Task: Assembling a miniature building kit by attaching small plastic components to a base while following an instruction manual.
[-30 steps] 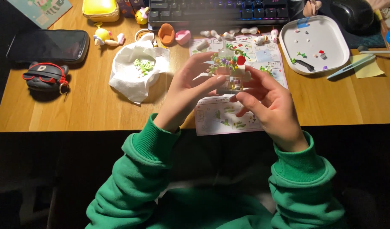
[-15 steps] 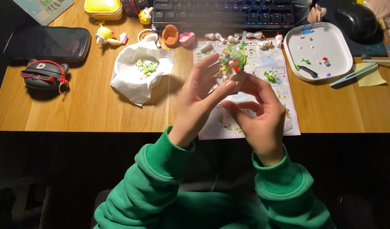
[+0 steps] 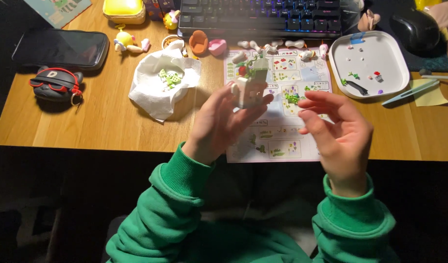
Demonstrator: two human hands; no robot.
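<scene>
My left hand (image 3: 224, 122) holds a small white, green and red brick model (image 3: 250, 80) up over the wooden desk (image 3: 97, 122). My right hand (image 3: 338, 129) hovers to the right of it with fingers curled and apart, holding nothing that I can see. Under both hands lies a printed instruction sheet (image 3: 282, 122). Both arms wear green sleeves.
A white tissue-lined bowl (image 3: 163, 83) with green pieces sits left of the sheet. At the right stands a white tray (image 3: 370, 63) with tiny parts. A keyboard (image 3: 263, 14), phone (image 3: 60, 46), small figures (image 3: 126, 41), a dark mouse (image 3: 416, 27) and a black pouch (image 3: 56, 85) lie around.
My right hand has let go of the model and moved off to the right. The left hand keeps holding it, now shifted left.
</scene>
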